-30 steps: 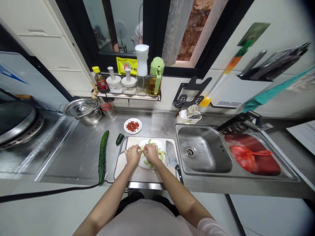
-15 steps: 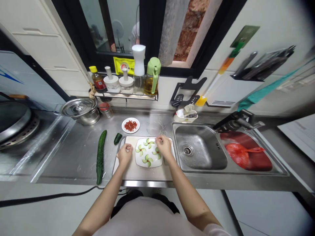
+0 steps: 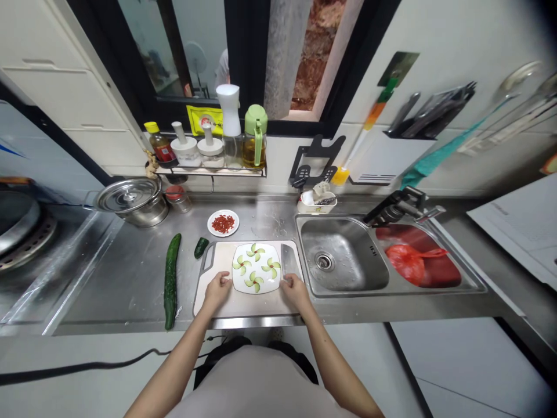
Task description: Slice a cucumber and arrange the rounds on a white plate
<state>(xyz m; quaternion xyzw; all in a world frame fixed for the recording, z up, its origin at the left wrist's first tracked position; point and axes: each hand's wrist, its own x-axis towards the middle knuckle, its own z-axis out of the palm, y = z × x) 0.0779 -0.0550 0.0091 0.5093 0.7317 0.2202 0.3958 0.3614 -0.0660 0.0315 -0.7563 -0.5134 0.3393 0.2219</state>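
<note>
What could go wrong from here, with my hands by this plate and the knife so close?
Your right hand is over part of the knife, so a finger might catch the blade.

The green slices look loose on the plate, so a bump from it or your left hand could spoil the pinwheels.

The long cucumber reaches about to the counter's front edge, so a knock might roll it off.
</note>
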